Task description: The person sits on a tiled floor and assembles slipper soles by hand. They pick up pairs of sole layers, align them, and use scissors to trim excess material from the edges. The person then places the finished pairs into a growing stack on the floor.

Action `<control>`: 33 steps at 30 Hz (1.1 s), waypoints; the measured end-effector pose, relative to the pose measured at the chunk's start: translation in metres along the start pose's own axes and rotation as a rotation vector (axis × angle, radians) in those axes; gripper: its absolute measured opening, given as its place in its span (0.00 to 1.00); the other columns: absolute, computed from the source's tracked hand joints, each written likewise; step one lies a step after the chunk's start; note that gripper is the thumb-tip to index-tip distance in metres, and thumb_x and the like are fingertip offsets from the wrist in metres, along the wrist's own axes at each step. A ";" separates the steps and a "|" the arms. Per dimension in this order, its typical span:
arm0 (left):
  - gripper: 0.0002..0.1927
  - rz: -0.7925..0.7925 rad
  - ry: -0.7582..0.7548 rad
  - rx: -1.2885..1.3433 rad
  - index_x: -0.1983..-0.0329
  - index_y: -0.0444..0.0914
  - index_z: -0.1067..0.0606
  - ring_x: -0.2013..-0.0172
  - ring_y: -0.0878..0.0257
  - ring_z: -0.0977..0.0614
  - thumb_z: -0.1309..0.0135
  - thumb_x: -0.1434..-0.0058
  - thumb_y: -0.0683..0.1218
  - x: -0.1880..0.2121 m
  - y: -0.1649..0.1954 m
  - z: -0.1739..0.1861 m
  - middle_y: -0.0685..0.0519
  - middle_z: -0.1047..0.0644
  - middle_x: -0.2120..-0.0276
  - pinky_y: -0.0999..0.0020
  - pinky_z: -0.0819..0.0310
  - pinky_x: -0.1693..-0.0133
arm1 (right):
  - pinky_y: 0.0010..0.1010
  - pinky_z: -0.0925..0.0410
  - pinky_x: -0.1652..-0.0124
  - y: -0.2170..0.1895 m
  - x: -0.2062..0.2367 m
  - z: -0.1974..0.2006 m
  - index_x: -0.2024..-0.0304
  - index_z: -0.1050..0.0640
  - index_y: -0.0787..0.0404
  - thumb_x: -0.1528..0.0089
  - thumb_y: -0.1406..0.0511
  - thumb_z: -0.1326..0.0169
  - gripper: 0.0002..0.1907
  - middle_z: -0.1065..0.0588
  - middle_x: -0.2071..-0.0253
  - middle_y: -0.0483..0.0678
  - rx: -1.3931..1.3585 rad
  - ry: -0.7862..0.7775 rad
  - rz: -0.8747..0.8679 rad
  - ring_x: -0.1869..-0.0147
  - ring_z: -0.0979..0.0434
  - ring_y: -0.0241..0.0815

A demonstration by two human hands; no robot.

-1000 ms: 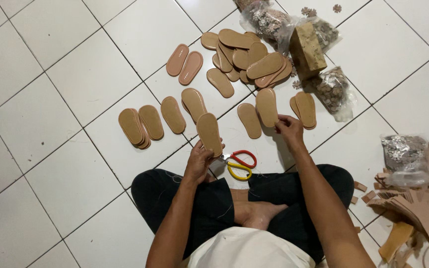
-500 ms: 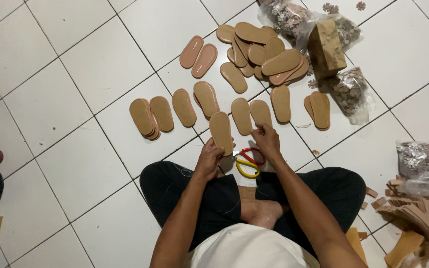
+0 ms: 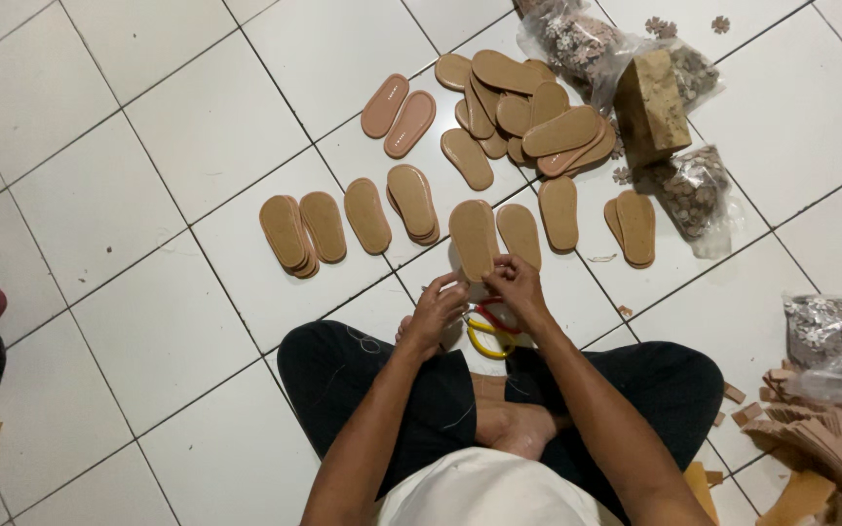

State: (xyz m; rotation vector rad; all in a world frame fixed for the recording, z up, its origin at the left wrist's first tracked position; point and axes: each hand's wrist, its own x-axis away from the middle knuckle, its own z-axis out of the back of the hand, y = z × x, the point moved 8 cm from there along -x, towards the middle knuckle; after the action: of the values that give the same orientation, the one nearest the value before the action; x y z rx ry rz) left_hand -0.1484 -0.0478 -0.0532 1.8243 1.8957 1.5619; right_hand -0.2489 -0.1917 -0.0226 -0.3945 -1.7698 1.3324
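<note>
Head view: a person seated cross-legged on a white tiled floor (image 3: pixel 148 117) holds a tan shoe insole (image 3: pixel 473 239) at centre frame, the left hand (image 3: pixel 436 314) and right hand (image 3: pixel 516 284) both pinched on its near end. Red-and-yellow scissors (image 3: pixel 489 329) lie just below the hands. Sorted insoles form a row (image 3: pixel 367 214) at centre; a heap (image 3: pixel 523 107) sits upper right beside clear bags of trimmings (image 3: pixel 689 190). The insole appears mid-handling, and setting it down calls for a free spot in the row.

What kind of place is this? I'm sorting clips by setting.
Likely a home sandal-making workspace: tan soles spread over a white tiled floor, bagged trimmings, scissors by the hands.
</note>
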 end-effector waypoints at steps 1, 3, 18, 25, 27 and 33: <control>0.31 -0.002 0.029 -0.022 0.30 0.36 0.37 0.48 0.58 0.22 0.45 0.34 0.50 0.001 0.002 0.004 0.46 0.24 0.44 0.63 0.28 0.44 | 0.27 0.26 0.63 -0.011 -0.004 0.008 0.49 0.24 0.69 0.41 0.65 0.37 0.21 0.21 0.63 0.48 0.180 0.058 0.083 0.62 0.21 0.35; 0.31 -0.003 0.079 -0.070 0.31 0.36 0.37 0.43 0.58 0.22 0.45 0.35 0.51 0.003 0.008 0.013 0.47 0.25 0.41 0.63 0.27 0.41 | 0.30 0.28 0.58 -0.036 -0.010 0.023 0.47 0.24 0.69 0.42 0.61 0.33 0.26 0.21 0.59 0.50 0.537 0.184 0.247 0.59 0.20 0.38; 0.29 0.134 0.155 -0.037 0.34 0.33 0.34 0.50 0.60 0.20 0.46 0.36 0.51 -0.010 0.037 0.006 0.45 0.22 0.45 0.66 0.25 0.48 | 0.43 0.34 0.40 -0.156 -0.180 0.141 0.36 0.44 0.79 0.55 0.42 0.27 0.65 0.31 0.41 0.71 0.489 0.771 -0.186 0.37 0.28 0.65; 0.29 0.163 0.170 -0.089 0.35 0.32 0.33 0.50 0.60 0.20 0.46 0.36 0.51 -0.027 0.031 0.011 0.45 0.22 0.45 0.67 0.25 0.48 | 0.36 0.27 0.45 -0.140 -0.202 0.133 0.40 0.36 0.80 0.56 0.51 0.24 0.57 0.26 0.45 0.65 0.152 0.833 -0.328 0.42 0.22 0.57; 0.29 0.128 0.132 -0.057 0.35 0.31 0.33 0.51 0.60 0.21 0.46 0.35 0.51 -0.028 0.032 0.007 0.44 0.22 0.44 0.66 0.26 0.48 | 0.36 0.23 0.51 -0.147 -0.205 0.135 0.42 0.32 0.76 0.60 0.59 0.28 0.49 0.24 0.48 0.60 -0.125 0.775 -0.119 0.47 0.19 0.53; 0.29 0.209 0.197 -0.159 0.36 0.33 0.31 0.51 0.62 0.18 0.46 0.37 0.53 -0.016 0.027 0.011 0.46 0.21 0.46 0.66 0.24 0.48 | 0.34 0.26 0.52 -0.147 -0.195 0.135 0.43 0.32 0.79 0.46 0.66 0.30 0.36 0.25 0.48 0.59 -0.194 0.772 -0.088 0.48 0.22 0.47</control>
State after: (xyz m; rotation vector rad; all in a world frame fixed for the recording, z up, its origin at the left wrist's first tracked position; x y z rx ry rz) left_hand -0.1183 -0.0599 -0.0488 1.9132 1.6380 1.9640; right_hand -0.2073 -0.4649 0.0147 -0.8036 -1.2361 0.7816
